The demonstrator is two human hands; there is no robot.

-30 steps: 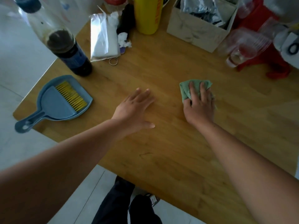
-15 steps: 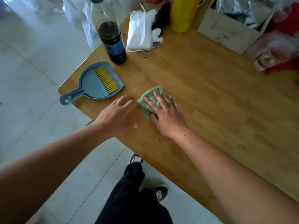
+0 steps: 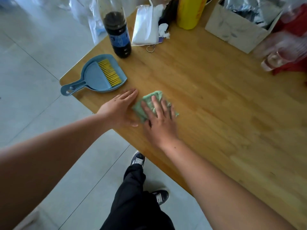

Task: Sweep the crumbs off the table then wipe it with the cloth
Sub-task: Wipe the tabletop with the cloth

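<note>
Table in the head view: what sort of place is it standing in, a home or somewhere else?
Most likely a home, perhaps a dining or kitchen corner. The wooden table carries a part-full dark soft-drink bottle and a box of foil packets, and the floor is pale tile.

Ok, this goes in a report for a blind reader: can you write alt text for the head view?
A person's right hand presses a green cloth flat on a wooden table, the left hand resting open just beside it. A blue dustpan with a yellow-bristled brush in it lies near the table corner, by a dark soda bottle.
</note>
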